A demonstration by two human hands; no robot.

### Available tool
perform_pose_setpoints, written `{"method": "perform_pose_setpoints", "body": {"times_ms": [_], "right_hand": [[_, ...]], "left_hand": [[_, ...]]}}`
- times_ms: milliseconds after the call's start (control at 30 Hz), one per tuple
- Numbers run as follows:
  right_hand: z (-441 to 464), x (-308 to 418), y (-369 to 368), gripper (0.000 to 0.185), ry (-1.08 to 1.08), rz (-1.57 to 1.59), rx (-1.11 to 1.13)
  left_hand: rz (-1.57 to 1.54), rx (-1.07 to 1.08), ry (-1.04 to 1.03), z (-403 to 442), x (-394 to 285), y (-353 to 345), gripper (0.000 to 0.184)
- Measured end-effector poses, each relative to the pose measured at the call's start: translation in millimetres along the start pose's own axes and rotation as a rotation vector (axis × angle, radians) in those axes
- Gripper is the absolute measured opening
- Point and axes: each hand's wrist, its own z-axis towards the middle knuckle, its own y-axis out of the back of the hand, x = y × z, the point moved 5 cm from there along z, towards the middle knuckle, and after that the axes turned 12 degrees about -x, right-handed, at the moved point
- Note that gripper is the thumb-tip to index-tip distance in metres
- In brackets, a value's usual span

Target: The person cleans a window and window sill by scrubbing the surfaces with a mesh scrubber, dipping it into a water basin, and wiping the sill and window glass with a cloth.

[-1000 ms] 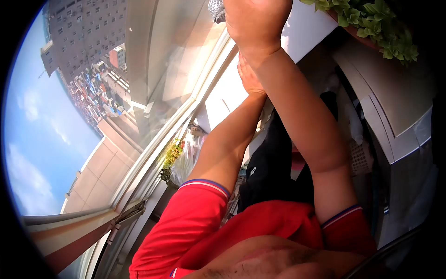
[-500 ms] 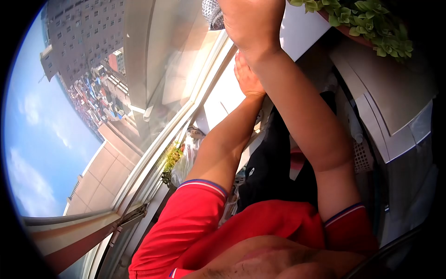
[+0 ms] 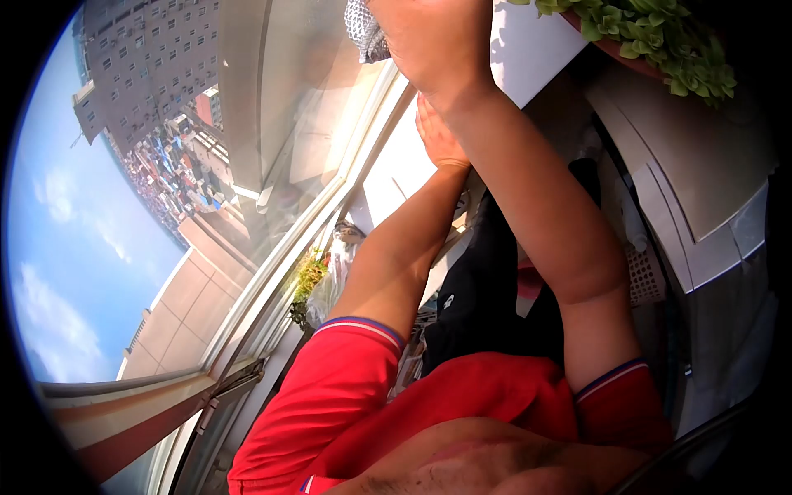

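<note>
Right hand: At far centre, the bare right hand (image 3: 437,45) is partly out of view; whether its fingers grip cannot be told.
Cloth: A bunched grey-and-white patterned cloth (image 3: 365,31) shows at that hand's left, near the clear glass window pane (image 3: 318,140); a loose hold could drop it.
Left hand: The bare left hand (image 3: 441,136), fingers extended, appears braced on the smooth white flat panel (image 3: 388,177); slipping could cost balance.
Plant: A wide right-arm swing could knock the leafy green plant (image 3: 660,49), far right.

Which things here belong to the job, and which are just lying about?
Apparently in use:
grey cloth at the right hand
window glass beside it
white surface under the left hand

Seemingly just around:
potted plant
clear plastic bag
</note>
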Motion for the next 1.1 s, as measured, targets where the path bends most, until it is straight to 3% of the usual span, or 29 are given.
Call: {"method": "perform_pose_setpoints", "body": {"times_ms": [433,1100], "right_hand": [[-0.4,-6.2,-5.3,0.006,-0.015,-0.028,0.030],[4.7,-3.6,-1.3,0.007,0.004,-0.072,0.026]], "left_hand": [[0.039,-0.072,-0.053,-6.7,5.7,-8.7,0.094],[-0.029,-0.013,-0.013,-1.9,2.2,-4.8,0.088]]}}
